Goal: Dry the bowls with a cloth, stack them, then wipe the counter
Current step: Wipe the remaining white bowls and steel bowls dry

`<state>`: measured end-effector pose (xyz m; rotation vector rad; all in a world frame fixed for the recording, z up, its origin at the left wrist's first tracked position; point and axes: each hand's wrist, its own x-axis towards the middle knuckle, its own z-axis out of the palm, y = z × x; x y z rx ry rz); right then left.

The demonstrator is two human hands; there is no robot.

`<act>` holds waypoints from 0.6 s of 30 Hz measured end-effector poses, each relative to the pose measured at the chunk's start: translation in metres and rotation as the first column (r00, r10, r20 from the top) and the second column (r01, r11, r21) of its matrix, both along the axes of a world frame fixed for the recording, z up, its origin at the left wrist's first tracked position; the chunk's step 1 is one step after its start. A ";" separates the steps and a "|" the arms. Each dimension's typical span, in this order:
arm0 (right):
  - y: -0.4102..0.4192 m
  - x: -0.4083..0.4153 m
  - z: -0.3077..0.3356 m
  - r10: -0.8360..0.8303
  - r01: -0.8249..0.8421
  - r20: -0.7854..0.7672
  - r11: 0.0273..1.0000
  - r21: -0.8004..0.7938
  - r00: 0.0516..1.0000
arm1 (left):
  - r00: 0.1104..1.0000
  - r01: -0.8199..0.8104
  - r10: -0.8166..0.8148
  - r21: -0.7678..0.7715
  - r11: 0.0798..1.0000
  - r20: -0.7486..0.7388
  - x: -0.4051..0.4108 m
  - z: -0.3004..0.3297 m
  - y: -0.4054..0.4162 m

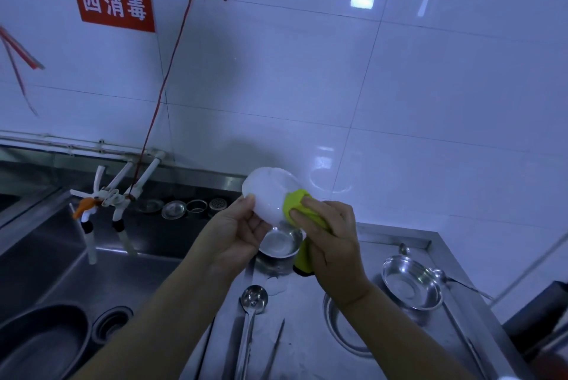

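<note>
Steel bowl (281, 241) under hands — ladle (250, 312), tongs (275, 349) nr.

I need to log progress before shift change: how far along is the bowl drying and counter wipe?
Nothing looks finished: no stack is in sight. In hand: the left hand holds a white bowl while the right hand rubs it with the green cloth. Left: two steel bowls sit apart on the counter, unstacked, and the wiping has not begun.
</note>
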<state>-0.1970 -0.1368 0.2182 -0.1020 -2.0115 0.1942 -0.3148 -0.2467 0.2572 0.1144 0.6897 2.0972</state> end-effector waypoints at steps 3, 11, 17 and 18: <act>0.001 -0.004 0.001 -0.010 0.009 -0.023 0.999 -0.047 1.000 | 0.997 -0.018 0.019 -0.006 1.000 0.072 0.003 -0.001 0.003; -0.017 -0.013 -0.006 -0.002 0.002 -0.009 1.000 0.026 1.000 | 0.986 0.018 -0.024 0.038 0.999 0.165 0.016 -0.007 0.009; -0.006 -0.003 -0.010 0.052 -0.067 -0.093 0.984 -0.164 0.994 | 0.968 -0.038 0.014 0.092 0.995 0.249 0.022 -0.013 0.004; -0.003 -0.002 -0.011 0.051 -0.075 -0.111 0.972 -0.225 0.992 | 0.967 -0.041 0.016 0.094 0.995 0.254 0.023 -0.015 0.002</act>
